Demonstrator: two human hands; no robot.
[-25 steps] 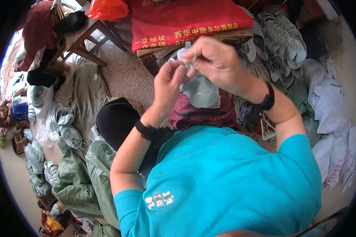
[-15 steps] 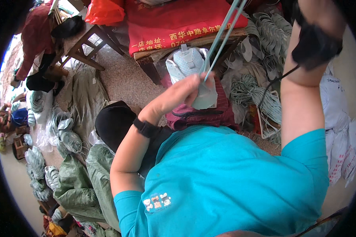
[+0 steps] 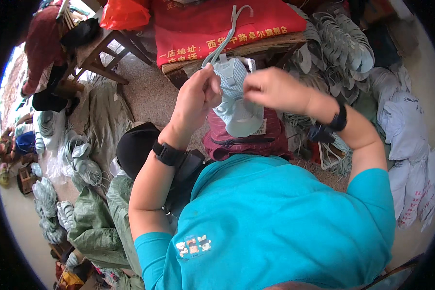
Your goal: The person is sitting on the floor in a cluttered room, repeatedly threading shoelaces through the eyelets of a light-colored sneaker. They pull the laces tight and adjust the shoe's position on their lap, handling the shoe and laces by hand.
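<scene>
Speckled floor (image 3: 154,94) below; left fingers (image 3: 209,77) pinch slender lace (image 3: 228,38); right fingers (image 3: 254,86) blur beside a mesh shoe (image 3: 230,77), grip impossible to tell.

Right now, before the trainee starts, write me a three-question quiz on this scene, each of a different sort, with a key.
1. Multiple choice: the laces run up from the left hand. What shows behind their loose ends?
A) wooden stool
B) red cloth
C) green sack

2. True or false: the right hand rests on the white sacks.

3. Fill in: the person's shirt is ____.

Key:
1. B.
2. False; it is blurred, close to the shoe, and whether it touches is unclear.
3. Turquoise.
</scene>
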